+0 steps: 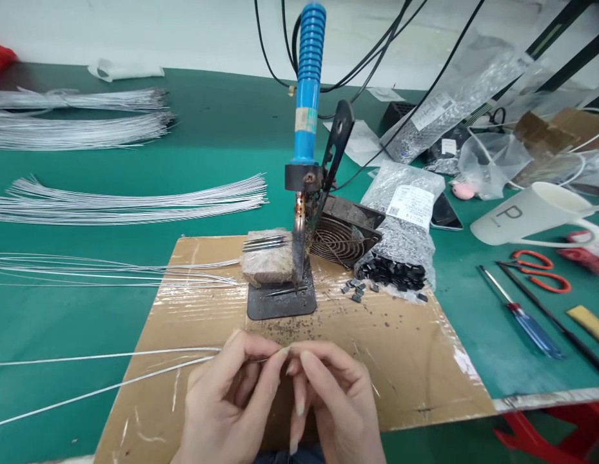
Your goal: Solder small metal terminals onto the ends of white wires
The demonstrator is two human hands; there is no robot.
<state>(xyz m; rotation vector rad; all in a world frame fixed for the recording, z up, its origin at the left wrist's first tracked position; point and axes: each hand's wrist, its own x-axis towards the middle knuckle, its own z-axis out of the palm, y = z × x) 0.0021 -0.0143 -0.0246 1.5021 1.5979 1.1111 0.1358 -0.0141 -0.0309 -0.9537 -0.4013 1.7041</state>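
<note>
My left hand is closed in a pinch on white wires, two of which run out to the left side. My right hand is also pinched, its fingertips meeting those of the left. What sits between the right fingertips is too small and covered to make out. Just beyond both hands a blue-handled soldering iron is clamped upright, tip down, over a dark metal base plate. A worn block beside the tip carries several thin metal pieces. More white wires end at this block.
Cardboard lies under the work. At its right are a small fan and a plastic bag spilling black parts. Farther right lie a screwdriver, orange-handled scissors and a white mug. Wire bundles lie left.
</note>
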